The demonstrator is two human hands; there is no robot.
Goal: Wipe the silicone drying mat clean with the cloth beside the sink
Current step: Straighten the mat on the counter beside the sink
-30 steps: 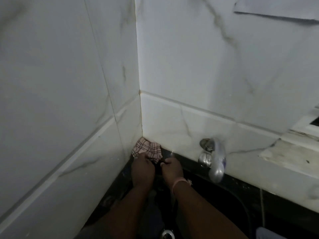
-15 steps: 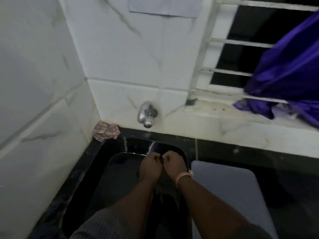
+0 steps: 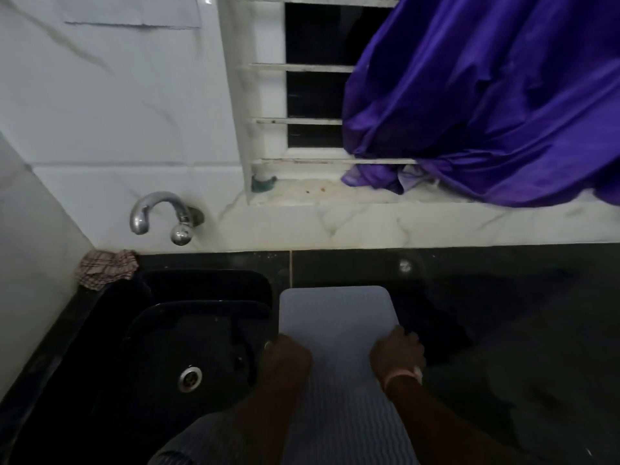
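— Both hands sit on the mat's side edges: left hand on the left edge by the sink, right hand on the right edge. It's dim; fingers look curled round the rims, I think.

— And the big things?

— Black desk, purple curtain over the window, black sink, grey silicone drying mat flat just right of it, then the checked cloth bunched in the back-left corner, well apart from both hands.
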